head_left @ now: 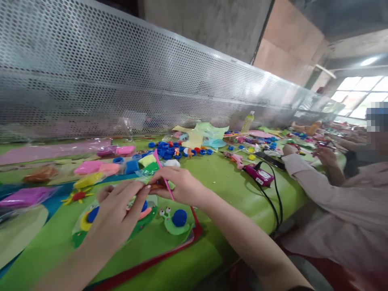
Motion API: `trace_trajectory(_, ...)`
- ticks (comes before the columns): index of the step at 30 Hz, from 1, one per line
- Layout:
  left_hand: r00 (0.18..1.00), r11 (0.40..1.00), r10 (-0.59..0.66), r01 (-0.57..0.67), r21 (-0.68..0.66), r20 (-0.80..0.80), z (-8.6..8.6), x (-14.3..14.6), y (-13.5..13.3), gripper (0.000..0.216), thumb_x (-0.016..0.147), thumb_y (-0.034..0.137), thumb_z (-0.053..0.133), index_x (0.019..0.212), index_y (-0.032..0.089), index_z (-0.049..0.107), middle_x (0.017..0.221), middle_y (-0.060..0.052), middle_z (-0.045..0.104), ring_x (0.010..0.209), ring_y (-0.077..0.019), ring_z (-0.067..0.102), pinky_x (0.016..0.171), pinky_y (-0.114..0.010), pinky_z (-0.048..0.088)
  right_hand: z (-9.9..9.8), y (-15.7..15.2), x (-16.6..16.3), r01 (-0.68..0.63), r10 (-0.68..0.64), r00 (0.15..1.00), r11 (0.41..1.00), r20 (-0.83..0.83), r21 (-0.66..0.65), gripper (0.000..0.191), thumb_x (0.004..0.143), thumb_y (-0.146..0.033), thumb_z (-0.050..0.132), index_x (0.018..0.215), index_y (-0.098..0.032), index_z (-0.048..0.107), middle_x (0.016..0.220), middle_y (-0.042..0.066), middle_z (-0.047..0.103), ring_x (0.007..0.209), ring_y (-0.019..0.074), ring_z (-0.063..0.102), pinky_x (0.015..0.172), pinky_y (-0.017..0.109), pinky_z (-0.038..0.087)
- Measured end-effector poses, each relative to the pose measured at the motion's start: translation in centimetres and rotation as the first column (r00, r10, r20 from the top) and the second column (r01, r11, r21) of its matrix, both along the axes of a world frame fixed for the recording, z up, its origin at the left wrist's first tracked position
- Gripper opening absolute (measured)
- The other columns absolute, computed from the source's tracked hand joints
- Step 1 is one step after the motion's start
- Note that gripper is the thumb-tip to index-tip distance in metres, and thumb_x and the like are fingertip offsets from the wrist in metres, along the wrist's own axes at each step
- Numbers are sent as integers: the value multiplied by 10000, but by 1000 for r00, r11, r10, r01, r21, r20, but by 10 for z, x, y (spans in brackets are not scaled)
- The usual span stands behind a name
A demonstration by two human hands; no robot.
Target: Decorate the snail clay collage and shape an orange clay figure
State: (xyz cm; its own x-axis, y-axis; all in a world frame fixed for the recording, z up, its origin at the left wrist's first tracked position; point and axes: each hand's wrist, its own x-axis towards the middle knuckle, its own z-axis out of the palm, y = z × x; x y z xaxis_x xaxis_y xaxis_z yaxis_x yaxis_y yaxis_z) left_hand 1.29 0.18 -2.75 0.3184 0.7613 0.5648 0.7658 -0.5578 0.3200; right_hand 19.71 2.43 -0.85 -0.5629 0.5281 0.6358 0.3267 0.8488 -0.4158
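Observation:
Above the green mat, my left hand point(123, 206) and my right hand point(178, 186) meet at the fingertips. Between them is a small brown piece of modelling clay point(157, 186), partly hidden by fingers. A thin pink clay tool point(158, 159), slanting upward, is held in my right hand. Below lies a green clay snail point(174, 222) with a blue shell and eyes on stalks. More clay figures, one with a yellow body and a blue shell point(93, 215), are half covered by my left hand. Left of them rests a yellow clay figure with a red centre point(79, 197).
Bagged clay in purple point(28, 197), pink point(87, 167) and brown point(41, 173) lies at left. Blue clay pieces point(165, 150) pile up behind my hands. A purple corded device point(259, 176) sits right. A perforated metal screen point(151, 76) backs the table; a co-worker's sleeve point(315, 186) is at right.

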Motion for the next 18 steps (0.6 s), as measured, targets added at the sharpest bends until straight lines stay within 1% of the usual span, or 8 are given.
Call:
trace_trajectory(2,998,1000,-15,16,20,-55,0,-2,1,286,896,358,339,744,216,535,767,12,630,738,-180,558,719,-330,307,-1,2,0,-12,12,1000,1000,3,10,191,796,-222,607,966,-150,560,923,64,635,844,128,593,752,232,484)
trace_trajectory(4,997,998,-28,31,46,-75,2,-2,2,302,894,332,335,674,212,503,751,2,627,744,-183,550,715,-328,311,-2,4,-1,-34,33,999,998,3,48,219,795,-242,616,983,-145,563,943,73,651,887,136,596,791,237,478)
trace_trajectory(7,996,995,-42,48,92,-74,5,0,2,321,891,311,326,613,212,454,642,8,582,648,-173,510,680,-320,311,-5,7,-2,-52,50,998,994,23,96,167,809,-221,602,952,-137,582,929,76,666,896,135,601,809,232,471)
trace_trajectory(9,995,991,-56,65,115,-85,9,2,0,307,886,307,330,623,214,457,623,7,570,620,-171,495,650,-308,310,-6,8,-2,-47,44,999,994,32,100,139,815,-212,596,928,-132,590,913,77,670,883,131,604,803,225,471)
trace_trajectory(13,991,983,-85,101,153,-108,17,4,-5,302,889,298,326,626,215,448,667,-1,587,636,-163,509,613,-275,330,-5,8,-1,-26,18,996,996,88,83,103,832,-235,577,888,-150,593,902,66,667,884,123,600,790,206,470)
trace_trajectory(15,989,978,-69,94,189,-134,19,4,-6,303,895,287,317,627,216,438,640,9,562,607,-154,497,609,-267,336,-4,8,0,-23,14,993,996,117,82,88,842,-228,562,886,-156,589,912,63,665,887,119,597,786,200,466)
trace_trajectory(18,984,974,-48,84,211,-171,18,2,-6,299,900,297,303,637,222,423,625,11,538,610,-160,490,616,-268,341,-3,8,1,-40,30,995,993,96,107,96,839,-210,555,896,-140,587,912,71,664,872,119,596,780,197,463)
